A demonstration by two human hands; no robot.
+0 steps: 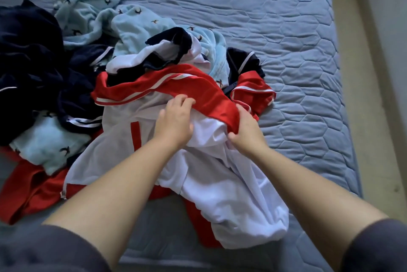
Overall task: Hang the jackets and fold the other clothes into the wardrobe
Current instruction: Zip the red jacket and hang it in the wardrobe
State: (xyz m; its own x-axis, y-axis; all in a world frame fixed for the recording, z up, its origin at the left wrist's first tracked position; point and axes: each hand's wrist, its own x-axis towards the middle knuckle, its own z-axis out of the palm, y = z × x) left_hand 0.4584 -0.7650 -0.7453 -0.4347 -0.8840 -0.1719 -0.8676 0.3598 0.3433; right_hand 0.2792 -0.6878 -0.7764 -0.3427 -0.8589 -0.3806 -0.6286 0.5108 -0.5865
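The red-and-white jacket (123, 121) lies on the bed (286, 29), partly buried in the clothes pile (44, 55), its sleeves untraceable. Its red band is clamped in the right hand (246, 132) grip. The left hand (174, 119), beside it, seems curled onto the same band.

Clothes pile (123, 86) on bed's (286, 29) left

Hands, two: left hand (174, 121), right hand (246, 132). Bed (286, 18): one. Red-and-white jacket (123, 135): one certain; further red cloth lower left, same piece or not unclear. Light-blue bird-print fleece (92, 7), navy garments (28, 46): tangled, count unclear.
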